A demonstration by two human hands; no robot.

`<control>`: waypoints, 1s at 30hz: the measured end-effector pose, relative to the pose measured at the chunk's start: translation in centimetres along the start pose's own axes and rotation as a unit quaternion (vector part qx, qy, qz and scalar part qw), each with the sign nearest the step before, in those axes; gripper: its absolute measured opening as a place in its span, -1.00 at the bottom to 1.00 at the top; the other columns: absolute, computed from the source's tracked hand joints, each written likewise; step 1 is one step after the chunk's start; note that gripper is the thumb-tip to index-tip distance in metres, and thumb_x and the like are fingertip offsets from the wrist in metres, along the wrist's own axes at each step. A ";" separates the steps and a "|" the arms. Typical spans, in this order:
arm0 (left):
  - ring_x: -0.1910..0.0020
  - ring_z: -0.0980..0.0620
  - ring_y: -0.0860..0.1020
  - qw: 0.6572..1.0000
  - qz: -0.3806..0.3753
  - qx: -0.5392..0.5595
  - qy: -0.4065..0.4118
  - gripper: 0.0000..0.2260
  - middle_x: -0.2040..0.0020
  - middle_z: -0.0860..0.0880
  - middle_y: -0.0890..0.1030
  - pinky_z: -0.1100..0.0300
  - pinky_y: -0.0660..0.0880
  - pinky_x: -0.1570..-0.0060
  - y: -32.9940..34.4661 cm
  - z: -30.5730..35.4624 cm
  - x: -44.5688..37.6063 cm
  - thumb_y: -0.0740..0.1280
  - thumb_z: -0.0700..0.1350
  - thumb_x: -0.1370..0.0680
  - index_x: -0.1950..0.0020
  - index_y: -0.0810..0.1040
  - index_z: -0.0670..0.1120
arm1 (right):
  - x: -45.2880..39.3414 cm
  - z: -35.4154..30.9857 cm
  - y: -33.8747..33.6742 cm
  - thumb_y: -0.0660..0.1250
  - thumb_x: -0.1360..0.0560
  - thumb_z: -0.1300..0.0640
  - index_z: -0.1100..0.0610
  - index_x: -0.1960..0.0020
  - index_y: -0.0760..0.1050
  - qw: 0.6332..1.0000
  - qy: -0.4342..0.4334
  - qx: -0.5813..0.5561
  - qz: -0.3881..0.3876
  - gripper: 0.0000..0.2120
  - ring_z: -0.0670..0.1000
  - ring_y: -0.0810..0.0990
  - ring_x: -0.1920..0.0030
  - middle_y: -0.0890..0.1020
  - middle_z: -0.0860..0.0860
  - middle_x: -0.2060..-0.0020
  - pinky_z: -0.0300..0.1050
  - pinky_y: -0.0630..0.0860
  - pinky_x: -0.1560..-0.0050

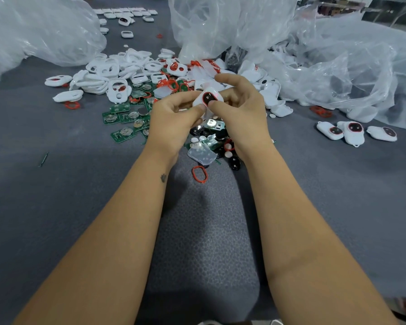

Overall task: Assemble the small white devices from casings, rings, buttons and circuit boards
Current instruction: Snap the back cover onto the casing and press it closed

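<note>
Both hands, the left hand [174, 113] and right hand [242, 106], pinch one white device [208, 98] over the parts pile [131, 90], maybe pressing its button, with three finished devices [352, 132] nearby and many left.

Even, bright overhead light; soft forearm shadows on the tabletop [56, 207]. Glare on the plastic bags [232, 22]. Wide-angle bending at edges, corners soft, centre reasonably sharp.
</note>
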State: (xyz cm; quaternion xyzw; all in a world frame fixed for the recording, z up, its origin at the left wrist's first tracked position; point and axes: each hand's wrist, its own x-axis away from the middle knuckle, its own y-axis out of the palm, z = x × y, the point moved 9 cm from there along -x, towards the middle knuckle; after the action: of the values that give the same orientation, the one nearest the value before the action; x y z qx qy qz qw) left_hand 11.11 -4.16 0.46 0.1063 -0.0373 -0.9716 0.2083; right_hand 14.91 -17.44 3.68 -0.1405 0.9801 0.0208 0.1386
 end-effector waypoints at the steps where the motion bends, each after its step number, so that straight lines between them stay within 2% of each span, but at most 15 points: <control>1: 0.11 0.07 0.63 1.000 0.002 -0.001 0.000 -0.79 0.05 -0.05 0.68 0.27 0.55 0.11 0.0 0.0 0.0 0.36 -0.31 -0.53 -0.13 0.63 -0.12 | 0.0 -0.1 0.0 0.35 -0.42 0.45 0.20 -0.16 0.50 1.000 -0.002 0.005 -0.002 -0.65 0.19 0.56 0.22 0.60 0.18 0.29 0.21 0.55 0.00; 4: 0.10 0.07 0.64 1.000 0.004 -0.005 -0.001 -0.79 0.04 -0.04 0.68 0.27 0.55 0.11 -0.2 -0.1 -0.1 0.37 -0.30 -0.53 -0.13 0.63 -0.12 | 0.0 -0.1 0.1 0.37 -0.44 0.42 0.21 -0.17 0.49 1.000 -0.003 0.010 -0.006 -0.67 0.16 0.53 0.23 0.59 0.19 0.28 0.16 0.56 0.08; 7: -0.05 0.01 0.64 1.000 0.015 -0.010 -0.001 -0.74 -0.08 -0.07 0.67 0.21 0.58 0.03 -0.4 -0.2 -0.1 0.37 -0.30 -0.53 -0.20 0.60 -0.14 | -0.1 -0.1 0.1 0.34 -0.44 0.41 0.18 -0.18 0.49 0.999 -0.007 0.036 0.001 -0.66 0.06 0.53 0.25 0.61 0.12 0.28 -0.14 0.54 0.20; 10: -0.13 0.06 0.61 0.998 0.032 -0.049 0.018 -0.69 -0.15 -0.04 0.63 0.22 0.57 -0.10 -0.6 0.1 0.0 0.36 -0.28 -0.53 -0.26 0.56 -0.11 | -0.3 0.0 -0.6 0.33 -0.46 0.35 0.09 -0.14 0.52 0.997 -0.011 0.064 0.033 -0.70 -0.03 0.52 0.26 0.63 0.11 0.18 -0.28 0.47 0.26; 13: -0.03 0.24 0.60 0.991 0.037 -0.118 0.050 -0.73 -0.07 0.08 0.65 0.37 0.53 -0.03 -0.4 0.6 0.6 0.33 -0.25 -0.54 -0.22 0.60 -0.08 | -0.3 1.0 -5.0 0.36 -0.49 0.25 0.03 -0.06 0.54 0.983 0.024 0.053 0.172 -0.80 -0.16 0.53 0.29 0.61 -0.02 0.14 -0.35 0.46 0.28; 16: 0.04 0.24 0.61 0.988 0.047 -0.139 0.055 -0.76 0.04 0.14 0.66 0.30 0.56 -0.04 -0.3 0.8 1.1 0.29 -0.27 -0.53 -0.09 0.64 -0.03 | 1.6 1.9 -11.6 0.34 -0.53 0.25 0.11 -0.11 0.53 0.933 0.049 -0.006 0.356 -0.82 -0.20 0.53 0.24 0.58 -0.08 0.14 -0.46 0.42 0.30; 18: 0.05 0.21 0.63 0.989 0.057 -0.129 0.052 -0.76 0.10 0.12 0.67 0.18 0.58 -0.06 -0.4 0.9 1.2 0.27 -0.28 -0.53 -0.01 0.65 0.00 | 3.3 2.2 -15.0 0.27 -0.55 0.26 0.15 -0.24 0.49 0.898 0.072 0.002 0.435 -0.73 -0.12 0.53 0.09 0.58 0.00 -0.04 -0.44 0.44 0.16; 20: 0.05 0.17 0.64 0.989 0.066 -0.119 0.050 -0.73 0.13 0.11 0.68 0.11 0.59 -0.07 -0.5 1.0 1.3 0.24 -0.28 -0.53 0.06 0.64 0.04 | 4.9 2.2 -16.9 0.20 -0.52 0.28 0.13 -0.36 0.43 0.867 0.117 0.098 0.474 -0.59 0.02 0.47 -0.19 0.46 0.07 -0.29 -0.24 0.43 -0.14; 21: 0.05 0.14 0.64 0.990 0.071 -0.113 0.049 -0.72 0.14 0.09 0.68 0.08 0.59 -0.07 -0.6 1.1 1.4 0.23 -0.28 -0.52 0.08 0.63 0.06 | 5.4 1.7 -17.1 0.19 -0.50 0.28 0.11 -0.37 0.42 0.857 0.126 0.152 0.476 -0.55 0.07 0.39 -0.28 0.39 0.08 -0.35 -0.14 0.38 -0.24; 23: 0.04 0.10 0.64 0.991 0.081 -0.099 0.048 -0.72 0.15 0.07 0.69 0.04 0.59 -0.08 -0.8 1.1 1.4 0.22 -0.27 -0.51 0.12 0.63 0.08 | 5.5 0.7 -15.7 0.20 -0.49 0.25 0.11 -0.36 0.43 0.869 0.107 0.239 0.420 -0.56 0.11 0.33 -0.32 0.36 0.11 -0.33 -0.04 0.31 -0.31; 25: 0.04 0.09 0.65 0.991 0.091 -0.089 0.049 -0.71 0.17 0.09 0.69 0.02 0.59 -0.07 -1.0 1.2 1.4 0.21 -0.25 -0.50 0.14 0.62 0.10 | 4.5 0.8 -12.1 0.24 -0.52 0.16 0.13 -0.37 0.44 0.904 0.089 0.311 0.279 -0.59 0.13 0.37 -0.33 0.42 0.15 -0.31 -0.08 0.30 -0.30; 26: 0.04 0.09 0.65 0.990 0.098 -0.085 0.051 -0.71 0.18 0.10 0.68 0.01 0.59 -0.06 -1.2 1.2 1.4 0.20 -0.25 -0.50 0.15 0.62 0.10 | 4.2 1.0 -9.9 0.26 -0.53 0.07 0.14 -0.39 0.42 0.910 0.082 0.355 0.196 -0.56 0.15 0.36 -0.36 0.42 0.17 -0.34 -0.06 0.28 -0.33; 28: 0.06 0.09 0.65 0.989 0.118 -0.074 0.055 -0.68 0.19 0.12 0.67 0.00 0.59 -0.06 -1.7 1.3 1.4 0.18 -0.27 -0.48 0.17 0.62 0.10 | 4.3 1.5 -5.6 0.27 -0.52 -0.18 0.06 -0.48 0.30 0.897 0.055 0.436 0.054 -0.39 0.17 0.20 -0.48 0.28 0.19 -0.47 0.04 0.14 -0.47; 30: 0.06 0.11 0.65 0.985 0.147 -0.065 0.057 -0.66 0.19 0.12 0.67 0.00 0.59 -0.07 -2.4 1.4 1.4 0.16 -0.28 -0.47 0.21 0.62 0.11 | 4.9 2.0 -1.7 0.19 -0.46 -0.39 -0.10 -0.55 0.12 0.868 0.009 0.493 -0.050 -0.24 0.14 -0.07 -0.56 0.01 0.15 -0.57 0.13 -0.12 -0.53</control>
State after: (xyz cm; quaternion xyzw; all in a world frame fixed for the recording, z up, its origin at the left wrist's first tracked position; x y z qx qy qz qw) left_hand 8.59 -2.50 1.31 0.1409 0.0230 -0.9229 0.3576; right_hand 11.38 -20.28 0.35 -0.1028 0.8555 -0.4738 0.1817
